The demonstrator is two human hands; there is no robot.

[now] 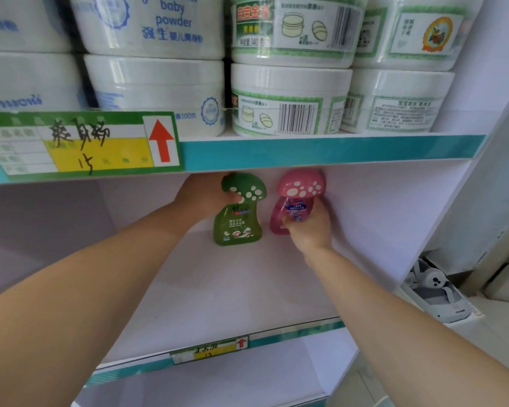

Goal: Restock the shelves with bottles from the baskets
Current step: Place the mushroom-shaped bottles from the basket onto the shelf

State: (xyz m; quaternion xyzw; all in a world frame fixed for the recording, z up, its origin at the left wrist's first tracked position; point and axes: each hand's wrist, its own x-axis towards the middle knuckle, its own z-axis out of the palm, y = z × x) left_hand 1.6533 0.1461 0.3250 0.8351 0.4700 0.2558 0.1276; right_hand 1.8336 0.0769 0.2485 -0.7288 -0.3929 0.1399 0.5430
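Our left hand [206,198] held the green bottle [237,227] by its neck, fingers curled in just beneath the spotted mushroom-shaped cap. Our right hand [310,230] was wrapped round the lower body of the pink bottle [276,221], covering much of its label. Both bottles stood upright at the far back of the middle shelf [232,289], close to the rear wall. The green one was on the left and the pink one just beside it on the right, with a narrow gap between them. We could not tell whether the pink bottle's base rested fully on the shelf.

On the upper shelf [335,149], round tubs were stacked two high: white ones with blue print [153,89] on the left, green-labelled ones [288,98] on the right. A handwritten price tag [80,145] with a red arrow hung on that shelf's front edge, and a smaller tag [209,351] sat on the middle shelf's near edge. A grey shoe [435,295] lay to the right of the shelving.
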